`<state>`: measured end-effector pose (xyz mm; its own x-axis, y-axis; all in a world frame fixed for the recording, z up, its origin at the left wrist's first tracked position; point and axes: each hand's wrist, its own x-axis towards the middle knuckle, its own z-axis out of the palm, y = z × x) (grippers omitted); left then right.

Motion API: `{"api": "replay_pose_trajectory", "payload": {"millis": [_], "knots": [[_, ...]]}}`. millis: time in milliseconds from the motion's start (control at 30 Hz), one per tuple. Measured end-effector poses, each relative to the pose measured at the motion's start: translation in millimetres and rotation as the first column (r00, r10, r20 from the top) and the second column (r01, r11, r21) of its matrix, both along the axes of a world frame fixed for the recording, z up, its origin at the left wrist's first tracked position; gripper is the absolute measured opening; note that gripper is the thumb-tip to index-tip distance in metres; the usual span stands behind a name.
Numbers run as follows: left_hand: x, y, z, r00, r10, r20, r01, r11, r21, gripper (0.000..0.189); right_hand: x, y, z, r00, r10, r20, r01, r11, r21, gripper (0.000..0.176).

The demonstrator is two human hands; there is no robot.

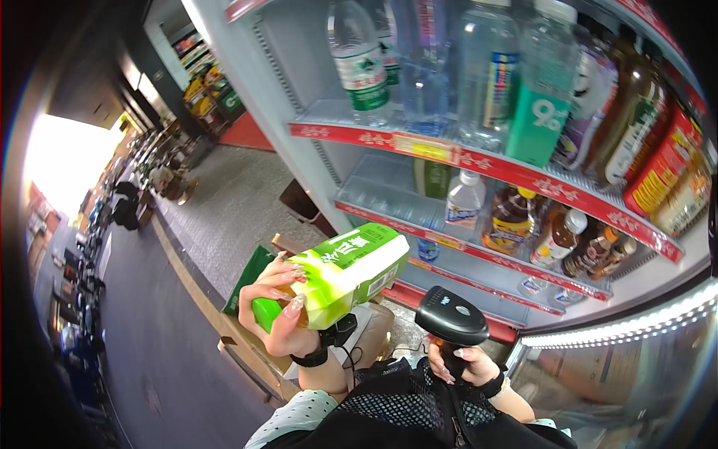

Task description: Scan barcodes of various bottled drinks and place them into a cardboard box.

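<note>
Grn/wht carton (357,262), blk scanner (453,314)

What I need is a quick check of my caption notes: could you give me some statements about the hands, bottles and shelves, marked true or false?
1. The left hand holds a green-and-white bottle. True.
2. The right hand holds nothing. False: it holds a black scanner.
3. The green-and-white bottle stands upright. False: it is tilted.
4. Red strips edge the shelves. True.
5. A yellow-capped bottle stands on a shelf. True.
</note>
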<state>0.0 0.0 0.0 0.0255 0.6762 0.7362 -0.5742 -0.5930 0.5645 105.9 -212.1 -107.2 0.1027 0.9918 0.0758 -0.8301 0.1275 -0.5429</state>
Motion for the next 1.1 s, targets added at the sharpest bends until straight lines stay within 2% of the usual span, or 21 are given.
{"api": "replay_pose_trajectory", "payload": {"millis": [67,233,333,467,700,867,967,1067,1100], "knots": [[2.9,7.2,1.1,0.998,-0.049,-0.034,0.047,0.997,-0.059,0.022,-8.0,4.9,1.0,0.996,-0.066,-0.065,0.065,0.998,-0.027,0.047],[36.8,-24.2,-6.1,0.990,-0.070,-0.119,0.067,0.997,-0.032,0.021,13.0,-26.7,-0.8,0.984,-0.156,-0.079,0.158,0.987,0.015,0.043],[43.0,-31.2,-8.0,0.987,-0.048,-0.152,0.048,0.999,-0.001,0.020,16.6,-34.2,-0.3,0.992,-0.125,0.003,0.125,0.992,-0.029,0.041],[48.8,-37.0,-10.3,0.983,-0.010,-0.184,0.011,1.000,0.004,0.019,25.4,-44.1,-0.2,0.992,-0.122,0.016,0.122,0.993,-0.007,0.044],[52.0,-53.8,-19.4,0.975,0.100,-0.200,-0.085,0.993,0.083,0.018,38.4,-61.6,-15.5,0.994,-0.104,-0.026,0.103,0.994,-0.047,0.043],[54.6,-48.2,-27.9,0.958,0.145,-0.249,-0.148,0.989,0.009,0.016,44.0,-69.4,-23.9,0.991,-0.096,-0.096,0.090,0.994,-0.064,0.042],[64.7,-44.2,-22.0,0.942,0.184,-0.279,-0.175,0.983,0.058,0.014,49.7,-68.1,-23.7,0.990,-0.115,-0.077,0.108,0.991,-0.085,0.042],[77.2,-26.8,-16.1,0.960,0.160,-0.228,-0.142,0.986,0.092,0.015,53.4,-68.4,-24.4,0.964,-0.261,0.044,0.265,0.952,-0.151,0.039],[82.2,-21.7,-12.8,0.963,0.153,-0.220,-0.135,0.986,0.095,0.015,54.3,-67.9,-26.2,0.953,-0.299,-0.052,0.295,0.953,-0.073,0.035]]}}
